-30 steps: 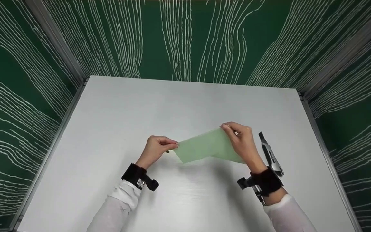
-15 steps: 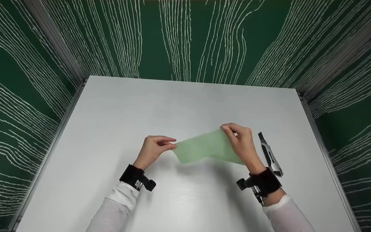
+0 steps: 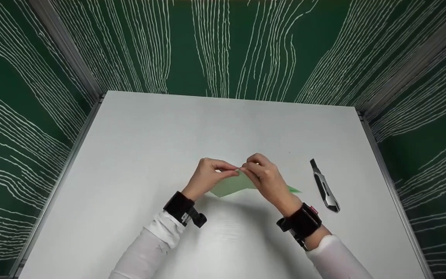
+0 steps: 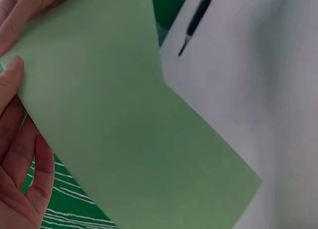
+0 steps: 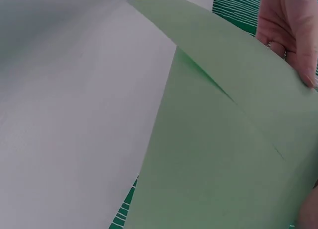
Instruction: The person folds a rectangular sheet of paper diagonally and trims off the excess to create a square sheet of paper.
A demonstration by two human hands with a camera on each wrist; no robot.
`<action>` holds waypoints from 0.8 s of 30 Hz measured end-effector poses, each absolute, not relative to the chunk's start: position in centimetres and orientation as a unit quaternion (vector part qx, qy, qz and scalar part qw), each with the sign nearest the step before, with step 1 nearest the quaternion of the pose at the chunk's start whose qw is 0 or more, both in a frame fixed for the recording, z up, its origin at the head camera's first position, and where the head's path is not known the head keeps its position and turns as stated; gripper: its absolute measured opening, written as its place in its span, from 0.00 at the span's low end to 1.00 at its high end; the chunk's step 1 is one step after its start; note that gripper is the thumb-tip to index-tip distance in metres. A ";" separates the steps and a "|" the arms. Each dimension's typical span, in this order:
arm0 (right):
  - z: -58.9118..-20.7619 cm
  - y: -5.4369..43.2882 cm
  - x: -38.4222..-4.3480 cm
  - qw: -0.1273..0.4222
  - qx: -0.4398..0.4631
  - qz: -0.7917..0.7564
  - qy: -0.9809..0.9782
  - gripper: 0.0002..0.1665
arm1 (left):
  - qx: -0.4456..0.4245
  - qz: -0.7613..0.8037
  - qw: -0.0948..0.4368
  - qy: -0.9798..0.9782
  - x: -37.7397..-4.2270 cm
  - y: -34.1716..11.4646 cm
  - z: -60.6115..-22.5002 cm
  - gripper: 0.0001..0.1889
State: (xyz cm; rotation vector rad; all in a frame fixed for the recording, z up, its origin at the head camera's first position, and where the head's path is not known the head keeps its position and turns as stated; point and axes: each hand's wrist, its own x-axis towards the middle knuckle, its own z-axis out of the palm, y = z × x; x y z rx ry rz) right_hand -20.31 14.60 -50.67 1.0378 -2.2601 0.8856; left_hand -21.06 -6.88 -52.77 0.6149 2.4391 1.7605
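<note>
A light green sheet of paper (image 3: 229,186) is held up over the white table, its lower part hanging between and behind the hands. My left hand (image 3: 209,174) pinches its top edge between thumb and fingers. Right beside it, my right hand (image 3: 265,176) pinches the same edge, the fingertips of both hands meeting. In the left wrist view the paper (image 4: 124,105) spreads broad, with a bent outline on its right side. The right wrist view shows one layer of the paper (image 5: 223,139) overlapping another along a slanting line, with a narrow gap.
A utility knife (image 3: 325,186) with a grey and black handle lies on the table to the right, its dark tip pointing away. The white tabletop (image 3: 161,128) is bordered by green walls (image 3: 184,46) with wavy white lines. Black camera straps circle both wrists.
My left hand has moved right and my right hand left and slightly down, bringing the fingertips together at the paper's top edge. The stretched sheet now bunches closer. The knife has stayed put.
</note>
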 end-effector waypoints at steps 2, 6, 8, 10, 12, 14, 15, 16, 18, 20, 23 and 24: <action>-50.7 14.5 -20.2 0.246 0.385 0.320 -0.830 0.03 | 0.196 0.582 0.037 0.788 -21.1 -6.7 -52.5 0.09; -50.6 14.4 -20.2 0.243 0.391 0.320 -0.828 0.05 | 0.181 0.604 0.049 0.774 -21.1 -6.5 -52.6 0.07; -50.5 14.4 -20.2 0.236 0.394 0.320 -0.828 0.05 | 0.177 0.620 0.055 0.763 -21.1 -6.4 -52.6 0.07; -50.5 14.4 -20.2 0.227 0.397 0.319 -0.830 0.05 | 0.179 0.628 0.051 0.755 -21.0 -6.3 -52.6 0.07; -50.6 14.5 -20.1 0.221 0.398 0.319 -0.831 0.06 | 0.187 0.629 0.041 0.753 -20.9 -6.2 -52.5 0.07; -50.6 14.6 -20.1 0.216 0.395 0.324 -0.832 0.06 | 0.195 0.619 0.027 0.760 -20.8 -6.1 -52.4 0.07; -50.7 14.7 -20.1 0.216 0.391 0.330 -0.831 0.06 | 0.198 0.613 0.020 0.764 -20.8 -6.0 -52.3 0.08; -50.7 14.7 -20.1 0.218 0.387 0.338 -0.830 0.06 | 0.199 0.609 0.016 0.768 -20.7 -6.0 -52.4 0.08; -50.7 14.9 -20.1 0.216 0.377 0.355 -0.828 0.07 | 0.200 0.603 0.012 0.772 -20.7 -6.0 -52.6 0.08; -50.7 15.1 -20.2 0.218 0.370 0.370 -0.824 0.07 | 0.194 0.603 0.013 0.774 -20.8 -6.0 -52.9 0.08; -50.6 15.6 -20.4 0.221 0.347 0.400 -0.819 0.07 | 0.176 0.610 0.024 0.772 -21.0 -6.3 -53.7 0.08; -50.5 15.8 -20.4 0.224 0.340 0.408 -0.817 0.07 | 0.169 0.613 0.029 0.771 -21.1 -6.5 -54.0 0.09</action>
